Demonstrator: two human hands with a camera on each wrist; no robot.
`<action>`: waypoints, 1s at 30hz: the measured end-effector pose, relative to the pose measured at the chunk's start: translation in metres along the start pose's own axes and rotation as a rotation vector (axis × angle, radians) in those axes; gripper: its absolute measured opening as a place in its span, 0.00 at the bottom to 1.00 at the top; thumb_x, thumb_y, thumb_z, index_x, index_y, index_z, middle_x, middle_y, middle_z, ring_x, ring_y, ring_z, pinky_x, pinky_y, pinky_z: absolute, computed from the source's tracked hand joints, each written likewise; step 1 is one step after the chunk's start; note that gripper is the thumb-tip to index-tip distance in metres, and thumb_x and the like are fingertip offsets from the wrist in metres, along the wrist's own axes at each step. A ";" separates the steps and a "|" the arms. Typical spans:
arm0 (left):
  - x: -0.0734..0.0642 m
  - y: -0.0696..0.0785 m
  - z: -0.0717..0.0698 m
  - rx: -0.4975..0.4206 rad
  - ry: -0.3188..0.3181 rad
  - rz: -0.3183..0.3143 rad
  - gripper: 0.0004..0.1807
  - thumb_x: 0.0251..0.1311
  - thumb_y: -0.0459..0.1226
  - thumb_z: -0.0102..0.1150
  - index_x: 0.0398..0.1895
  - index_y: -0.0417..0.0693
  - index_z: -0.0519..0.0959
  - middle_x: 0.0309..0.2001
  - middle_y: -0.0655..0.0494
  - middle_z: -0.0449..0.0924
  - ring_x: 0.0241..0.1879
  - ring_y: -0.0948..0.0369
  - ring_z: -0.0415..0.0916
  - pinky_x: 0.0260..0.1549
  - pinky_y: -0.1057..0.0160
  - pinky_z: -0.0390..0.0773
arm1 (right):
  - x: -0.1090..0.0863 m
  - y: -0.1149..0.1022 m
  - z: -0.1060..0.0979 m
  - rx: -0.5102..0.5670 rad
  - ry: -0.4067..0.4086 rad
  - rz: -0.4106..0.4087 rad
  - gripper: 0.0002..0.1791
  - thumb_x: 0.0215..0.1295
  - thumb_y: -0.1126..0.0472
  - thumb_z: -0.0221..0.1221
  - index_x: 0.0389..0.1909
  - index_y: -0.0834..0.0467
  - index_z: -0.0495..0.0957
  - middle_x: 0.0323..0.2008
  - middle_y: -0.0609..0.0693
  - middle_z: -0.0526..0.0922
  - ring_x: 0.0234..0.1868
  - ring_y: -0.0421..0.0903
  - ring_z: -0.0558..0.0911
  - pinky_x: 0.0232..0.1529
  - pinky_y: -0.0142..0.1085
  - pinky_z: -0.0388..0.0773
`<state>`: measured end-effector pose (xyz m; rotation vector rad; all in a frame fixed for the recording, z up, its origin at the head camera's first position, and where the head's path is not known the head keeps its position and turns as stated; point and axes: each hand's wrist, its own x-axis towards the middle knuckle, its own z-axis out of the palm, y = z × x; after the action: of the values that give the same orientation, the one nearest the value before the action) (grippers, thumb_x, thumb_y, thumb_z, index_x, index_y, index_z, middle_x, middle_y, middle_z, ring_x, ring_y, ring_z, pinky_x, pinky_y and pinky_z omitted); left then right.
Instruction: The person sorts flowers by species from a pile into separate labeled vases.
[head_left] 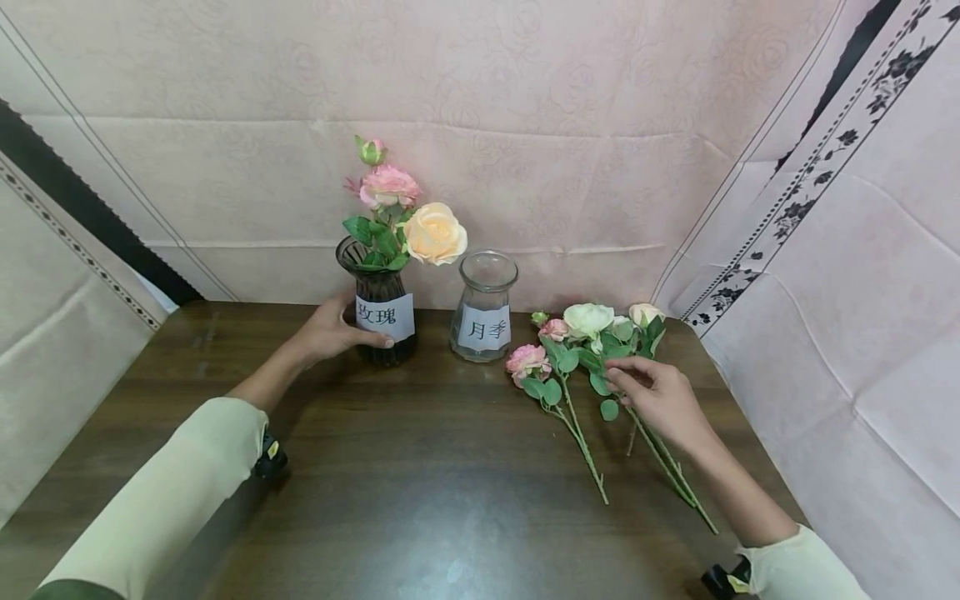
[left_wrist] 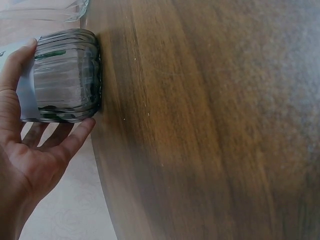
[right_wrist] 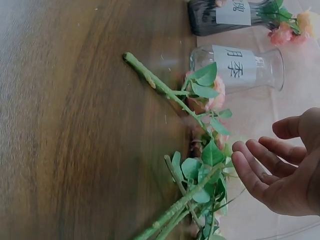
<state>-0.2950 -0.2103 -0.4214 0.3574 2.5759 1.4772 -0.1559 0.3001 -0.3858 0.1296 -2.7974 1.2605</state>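
My left hand (head_left: 337,332) grips the dark ribbed glass vase (head_left: 381,287) low on its left side, thumb across its paper label. A peach rose (head_left: 435,234) and a pink flower stem (head_left: 390,187) stand in that vase. To its right is a clear glass vase (head_left: 487,293), labelled too, with no stem in it. My right hand (right_wrist: 285,170) hovers with loosely bent fingers and nothing between them, close over the leaves of the flower stems lying at the right. Among these are a white flower (head_left: 588,320) and a pink-flowered stem (head_left: 528,363).
Everything stands or lies on a brown wooden table (head_left: 360,467). A pale patterned cloth (head_left: 562,125) hangs right behind the vases, with another cloth (head_left: 847,308) along the right side. The green stems (head_left: 675,475) point toward the front of the table.
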 end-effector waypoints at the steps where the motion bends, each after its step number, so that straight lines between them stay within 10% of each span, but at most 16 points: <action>1: 0.000 0.000 0.000 0.002 0.001 -0.002 0.55 0.57 0.48 0.89 0.83 0.47 0.67 0.75 0.42 0.78 0.77 0.42 0.72 0.79 0.35 0.71 | 0.000 0.001 -0.001 -0.002 0.000 0.003 0.21 0.87 0.53 0.62 0.68 0.63 0.86 0.56 0.65 0.93 0.46 0.43 0.94 0.46 0.37 0.93; 14: 0.000 0.000 -0.001 0.009 0.000 -0.013 0.57 0.57 0.50 0.90 0.85 0.47 0.66 0.76 0.42 0.77 0.79 0.41 0.70 0.81 0.33 0.69 | 0.002 0.022 -0.020 -0.130 0.053 0.067 0.17 0.86 0.56 0.59 0.58 0.62 0.90 0.36 0.58 0.92 0.30 0.42 0.84 0.30 0.33 0.80; 30: 0.000 0.001 -0.003 0.006 -0.003 -0.013 0.56 0.57 0.49 0.90 0.85 0.46 0.66 0.77 0.42 0.76 0.81 0.41 0.68 0.82 0.33 0.66 | 0.002 0.042 -0.029 -0.298 -0.300 0.210 0.14 0.78 0.58 0.65 0.53 0.64 0.90 0.34 0.50 0.91 0.34 0.43 0.85 0.39 0.38 0.79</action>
<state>-0.2957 -0.2120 -0.4195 0.3419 2.5762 1.4639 -0.1616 0.3497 -0.3980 0.0068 -3.2959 0.9042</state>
